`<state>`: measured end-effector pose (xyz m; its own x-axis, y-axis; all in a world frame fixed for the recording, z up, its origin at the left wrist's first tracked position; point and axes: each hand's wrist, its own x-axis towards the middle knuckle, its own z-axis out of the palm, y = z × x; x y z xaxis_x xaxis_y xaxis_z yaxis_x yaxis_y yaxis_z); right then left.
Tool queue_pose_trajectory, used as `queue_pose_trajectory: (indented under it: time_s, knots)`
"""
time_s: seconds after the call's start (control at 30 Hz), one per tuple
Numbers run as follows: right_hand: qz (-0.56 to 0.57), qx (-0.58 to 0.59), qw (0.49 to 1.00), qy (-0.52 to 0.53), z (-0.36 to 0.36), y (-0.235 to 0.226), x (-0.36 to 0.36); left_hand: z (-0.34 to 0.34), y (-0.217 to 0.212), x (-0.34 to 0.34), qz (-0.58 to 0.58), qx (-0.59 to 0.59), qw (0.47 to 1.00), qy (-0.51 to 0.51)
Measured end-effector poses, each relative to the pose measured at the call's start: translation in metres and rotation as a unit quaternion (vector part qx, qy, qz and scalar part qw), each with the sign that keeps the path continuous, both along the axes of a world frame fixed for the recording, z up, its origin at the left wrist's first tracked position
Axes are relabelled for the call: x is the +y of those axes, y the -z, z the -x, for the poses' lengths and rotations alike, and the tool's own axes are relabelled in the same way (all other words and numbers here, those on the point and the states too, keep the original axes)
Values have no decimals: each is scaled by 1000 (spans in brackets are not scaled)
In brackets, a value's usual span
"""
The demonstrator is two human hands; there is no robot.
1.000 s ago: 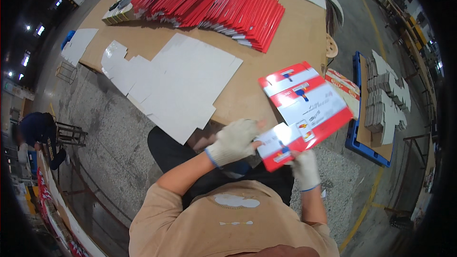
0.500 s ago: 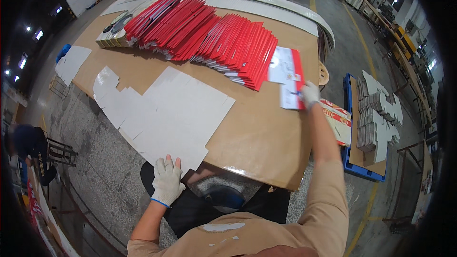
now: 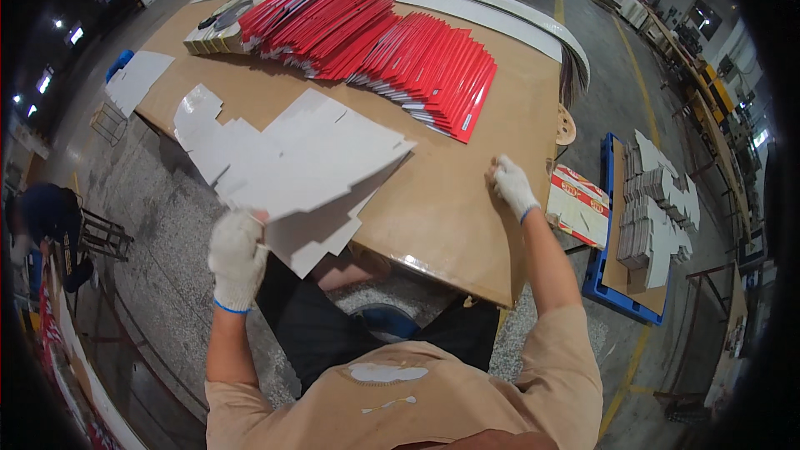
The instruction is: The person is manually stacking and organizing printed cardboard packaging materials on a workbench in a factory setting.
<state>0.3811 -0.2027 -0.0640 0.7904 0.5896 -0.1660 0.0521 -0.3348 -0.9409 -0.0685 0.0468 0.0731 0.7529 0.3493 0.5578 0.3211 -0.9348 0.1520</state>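
Observation:
My left hand [image 3: 237, 257], in a white knit glove, grips the near edge of a white die-cut cardboard sheet [image 3: 292, 162]. That edge is raised off the table, and a second white layer [image 3: 310, 237] shows in shadow beneath it. Over the right part of the brown-topped table [image 3: 450, 225] is my right hand [image 3: 512, 185], also gloved, with its fingers curled in and nothing visible in them. Beyond both hands, a long leaning row of red and white folded card pieces [image 3: 417, 67] lies across the table.
A bundle of card with a grey roll [image 3: 229, 17] sits at the row's left end. Long white strips [image 3: 467, 12] curve along the far edge. To the right are a red and white carton [image 3: 577, 208] and a blue pallet [image 3: 612, 287] bearing stacked cardboard. Someone sits far left.
My left hand has taken hold of the white sheet and raised its near edge. My right hand has come nearer and left; the red and white piece it held is out of it.

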Motion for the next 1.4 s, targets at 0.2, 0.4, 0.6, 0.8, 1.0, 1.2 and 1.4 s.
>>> queue_pose_trajectory:
  time_s: [0.2, 0.4, 0.6, 0.8, 1.0, 1.2, 1.4]
  knots:
    - [-15, -524, 851, -22, 218, -65, -48, -73, -22, -86, -12, 135, 969, 207]
    - [-81, -475, 876, -21, 240, -64, -104, -91, 8, -116, 159, 113, 885, 423]
    - [-36, -405, 913, -39, 209, -67, -183, -117, 57, -62, 43, 390, 907, 154]
    - [115, -438, 888, -82, 180, -36, -199, -172, 70, -64, 195, 327, 921, 77]
    - [162, -270, 939, 142, 172, -47, -156, -174, 97, -118, 156, 210, 919, 296]
    - [411, -459, 788, 20, 189, -33, -105, -182, 127, -178, 99, -38, 982, 158]
    - [253, -266, 908, 203, 180, -11, -185, -168, 130, -106, 85, -69, 987, 118]
